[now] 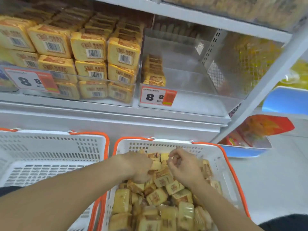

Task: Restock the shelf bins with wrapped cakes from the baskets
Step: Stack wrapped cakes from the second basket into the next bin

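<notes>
both hands [138,165] among basket cakes [162,177]

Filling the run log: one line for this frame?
phase: picking | left hand: grips cake in right basket | right hand: curled over cakes | right bin: nearly empty

Both hands in the right basket [221,157] of wrapped cakes [157,196]
Left hand [139,167] grips a cake; right hand [184,165] curled above the pile; clear bin [191,77] nearly bare

Two baskets side by side below the shelf: left basket [50,157] beside right basket [221,164], wrapped cakes [158,195] in the latter. Above, full left bin [80,90] beside right bin [191,77].
</notes>
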### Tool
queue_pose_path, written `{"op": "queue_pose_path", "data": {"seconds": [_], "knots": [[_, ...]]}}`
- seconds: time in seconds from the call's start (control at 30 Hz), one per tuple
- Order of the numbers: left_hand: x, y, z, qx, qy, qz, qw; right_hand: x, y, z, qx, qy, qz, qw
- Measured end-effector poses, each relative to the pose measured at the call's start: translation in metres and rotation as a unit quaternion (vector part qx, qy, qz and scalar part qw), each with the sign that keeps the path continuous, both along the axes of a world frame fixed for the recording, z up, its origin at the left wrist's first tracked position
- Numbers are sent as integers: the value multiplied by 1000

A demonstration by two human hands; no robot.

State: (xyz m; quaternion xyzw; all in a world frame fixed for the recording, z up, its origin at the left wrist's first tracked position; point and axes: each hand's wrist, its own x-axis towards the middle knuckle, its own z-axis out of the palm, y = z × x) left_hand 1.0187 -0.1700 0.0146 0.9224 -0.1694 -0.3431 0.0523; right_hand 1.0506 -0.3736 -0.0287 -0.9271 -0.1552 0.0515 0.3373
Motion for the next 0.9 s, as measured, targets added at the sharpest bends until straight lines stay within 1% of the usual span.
{"op": "queue_pose_path", "data": {"seconds": [0.03, 0.07, 0.13, 0.17, 0.2, 0.27, 0.33, 0.43, 0.53, 0.6, 0.67, 0.77, 0.83, 0.9], "knots": [[-5, -5, -11, 9, 39, -1, 999, -6, -9, -17, -62, 64, 25, 996], [-9, -10, -20, 10, 66, 1, 998, -13, -18, -32, -120, 130, 55, 983], [-16, -20, -37, 1, 107, 10, 994, -28, -35, -52, -212, 242, 107, 941], [-19, -26, -46, -9, 129, 18, 991, -35, -41, -58, -234, 272, 115, 926], [-23, -30, -54, -21, 153, 33, 987, -41, -45, -61, -245, 283, 114, 920], [-34, -39, -71, -39, 200, 60, 977, -51, -48, -62, -255, 275, 113, 920], [-45, -46, -86, -35, 220, 57, 973, -55, -48, -57, -264, 278, 133, 914], [-58, -54, -101, -19, 198, 35, 979, -58, -47, -56, -295, 319, 174, 884], [-62, -55, -107, -13, 172, 18, 985, -64, -42, -58, -332, 326, 196, 863], [-64, -54, -110, -6, 168, 20, 986, -66, -36, -56, -340, 313, 202, 864], [-63, -52, -112, -12, 170, 42, 984, -62, -32, -50, -330, 306, 203, 869], [-51, -45, -102, -11, 221, 60, 973, -49, -28, -34, -297, 296, 199, 886], [-35, -39, -82, -36, 261, 83, 961, -36, -26, -18, -283, 279, 191, 897], [-20, -28, -56, -83, 269, 125, 951, -19, -25, 7, -270, 271, 181, 906]]}}
